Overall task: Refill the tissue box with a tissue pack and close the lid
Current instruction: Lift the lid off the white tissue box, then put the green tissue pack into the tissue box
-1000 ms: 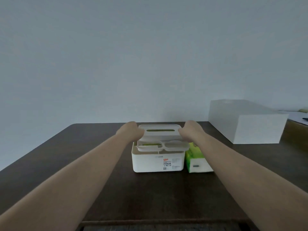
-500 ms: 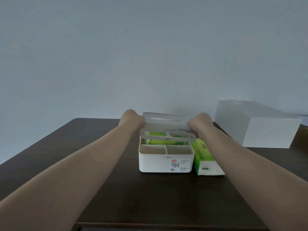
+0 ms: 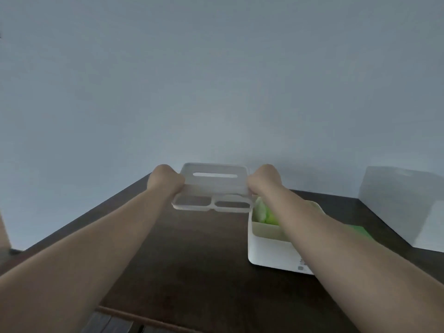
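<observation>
White lid clamped at both ends, left hand and right hand closed on it, held clear of tissue box. Lid-removal step. Next, I reckon: park lid on table, free hands.

From my remote station, I saw two bare forearms, no sleeves reaching the wrists. The left grip and right grip carried no rings, watch, bands or gloves. Both arms were slim and unmarked throughout.
</observation>
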`<state>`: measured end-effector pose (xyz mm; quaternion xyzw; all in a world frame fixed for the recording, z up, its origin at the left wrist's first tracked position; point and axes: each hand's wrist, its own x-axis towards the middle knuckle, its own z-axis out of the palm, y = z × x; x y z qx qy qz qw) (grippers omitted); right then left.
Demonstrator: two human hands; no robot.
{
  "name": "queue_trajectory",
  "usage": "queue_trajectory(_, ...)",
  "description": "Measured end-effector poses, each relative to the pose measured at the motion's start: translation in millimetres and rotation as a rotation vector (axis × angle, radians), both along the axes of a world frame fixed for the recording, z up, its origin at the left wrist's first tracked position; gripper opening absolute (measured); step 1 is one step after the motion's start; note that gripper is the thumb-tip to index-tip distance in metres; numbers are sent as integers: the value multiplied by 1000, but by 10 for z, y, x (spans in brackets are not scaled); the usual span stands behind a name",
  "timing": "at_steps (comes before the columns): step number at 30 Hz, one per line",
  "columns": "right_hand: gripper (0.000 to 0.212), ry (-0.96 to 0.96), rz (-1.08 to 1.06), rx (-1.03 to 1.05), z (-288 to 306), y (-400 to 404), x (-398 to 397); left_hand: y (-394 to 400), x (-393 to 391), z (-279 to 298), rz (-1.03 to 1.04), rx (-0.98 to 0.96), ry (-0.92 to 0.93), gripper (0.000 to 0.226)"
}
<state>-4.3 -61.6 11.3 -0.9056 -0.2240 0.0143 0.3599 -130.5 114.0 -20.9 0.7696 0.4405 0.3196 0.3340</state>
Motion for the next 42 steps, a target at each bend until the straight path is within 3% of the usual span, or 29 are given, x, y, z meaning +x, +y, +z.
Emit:
queue_trajectory(3, 29, 42, 65, -62, -142, 283, -135, 221, -183, -122, 25, -15, 78, 20)
queue_trajectory(7, 6, 18, 130, -165, -314, 511, -241, 417, -274, -325, 34, -23, 154, 27)
queue_trajectory(10, 17, -26, 107, -215, -465, 619, -187, 517, -265, -469, 19, -20, 205, 33)
queue_trajectory(13, 6, -22, 100, -324, -577, 663, -167, 554, -244, -586, -26, -21, 263, 29)
queue_trajectory(16, 30, 9, 99, -445, -694, 716, -123, 552, -221, -716, -62, -44, 306, 20)
queue_trajectory(22, 36, 1, 119, -545, -851, 789, -75, 575, -203, -852, -95, -97, 333, 13)
queue_trajectory(26, 36, -19, 156, -598, -876, 766, -94, 566, -196, -866, -116, -126, 376, 28)
queue_trajectory(33, 27, -27, 190, -471, -710, 639, -154, 343, -222, -623, -106, -9, 325, 24)
queue_trajectory(36, 12, -112, 228, -382, -454, 455, -148, 183, -143, -462, -153, -4, 246, 23)
queue_trajectory(42, 22, -218, 90, -168, 16, -319, 263, -330, 180, -149, -283, -22, 134, 15)
